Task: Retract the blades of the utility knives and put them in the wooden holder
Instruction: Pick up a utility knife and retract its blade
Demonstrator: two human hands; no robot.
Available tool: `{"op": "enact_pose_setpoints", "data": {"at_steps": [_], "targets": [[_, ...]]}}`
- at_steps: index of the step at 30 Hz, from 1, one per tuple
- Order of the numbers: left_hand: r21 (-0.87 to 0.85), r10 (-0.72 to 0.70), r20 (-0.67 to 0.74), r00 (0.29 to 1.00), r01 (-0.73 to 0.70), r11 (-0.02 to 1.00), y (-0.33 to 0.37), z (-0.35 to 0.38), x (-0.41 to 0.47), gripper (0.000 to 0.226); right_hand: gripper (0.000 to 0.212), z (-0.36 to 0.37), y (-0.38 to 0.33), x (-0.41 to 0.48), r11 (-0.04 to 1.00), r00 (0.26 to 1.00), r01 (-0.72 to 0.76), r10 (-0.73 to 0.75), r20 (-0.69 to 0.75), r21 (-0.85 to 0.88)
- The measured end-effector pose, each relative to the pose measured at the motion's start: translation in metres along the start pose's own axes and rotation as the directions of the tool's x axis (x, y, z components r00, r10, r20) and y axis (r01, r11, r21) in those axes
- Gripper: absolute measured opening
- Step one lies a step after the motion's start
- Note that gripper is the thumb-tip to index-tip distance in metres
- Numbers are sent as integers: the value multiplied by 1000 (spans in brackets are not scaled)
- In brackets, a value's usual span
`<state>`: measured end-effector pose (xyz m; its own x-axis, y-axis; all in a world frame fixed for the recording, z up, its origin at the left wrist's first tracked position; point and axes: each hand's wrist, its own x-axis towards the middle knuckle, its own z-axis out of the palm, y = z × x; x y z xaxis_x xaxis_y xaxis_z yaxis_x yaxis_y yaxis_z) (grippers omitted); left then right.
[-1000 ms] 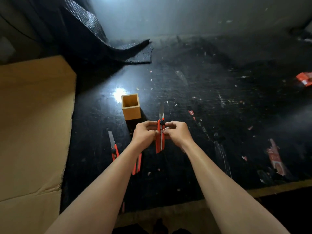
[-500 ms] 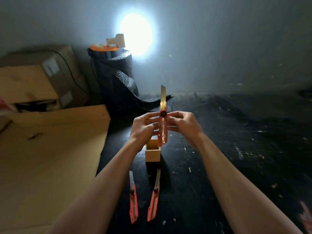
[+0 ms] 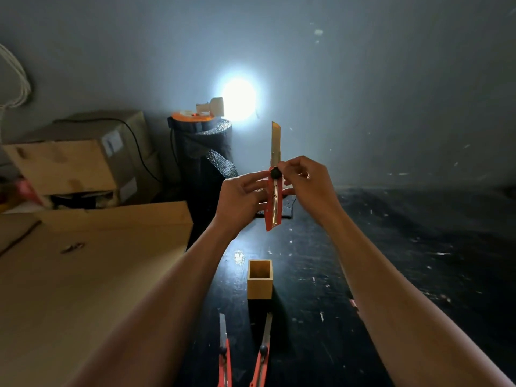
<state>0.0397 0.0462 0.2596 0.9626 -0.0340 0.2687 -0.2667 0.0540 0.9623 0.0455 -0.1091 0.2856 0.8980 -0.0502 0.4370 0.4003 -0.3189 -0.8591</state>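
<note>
Progress is nil: your left hand (image 3: 242,197) and right hand (image 3: 306,182) grip the first utility knife (image 3: 273,203), its blade (image 3: 276,141) out, while two more knives (image 3: 224,356) lie at lower centre and the wooden holder (image 3: 259,280) stands empty.

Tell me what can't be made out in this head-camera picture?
- Two utility knives on the table: handle ends cut off by the bottom edge.
- Wooden holder: its bottom hidden by its own walls.
- Held knife: handle sides covered by the hands.

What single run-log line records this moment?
held knife: blade out, upright | left hand: grips handle | right hand: at black knob | two knives: on floor | wooden holder: empty
</note>
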Motion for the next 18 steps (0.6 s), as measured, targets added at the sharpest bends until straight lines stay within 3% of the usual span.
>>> {"op": "enact_pose_setpoints", "data": {"at_steps": [11,18], "targets": [[-52,-16,21,1000,17,999,11,8,-1,35,13,-21,-2,-6,991,996,71,-76,43,112],[-95,-32,17,999,34,995,30,9,-4,39,17,-29,-11,-15,983,993,40,-59,102,177]]}}
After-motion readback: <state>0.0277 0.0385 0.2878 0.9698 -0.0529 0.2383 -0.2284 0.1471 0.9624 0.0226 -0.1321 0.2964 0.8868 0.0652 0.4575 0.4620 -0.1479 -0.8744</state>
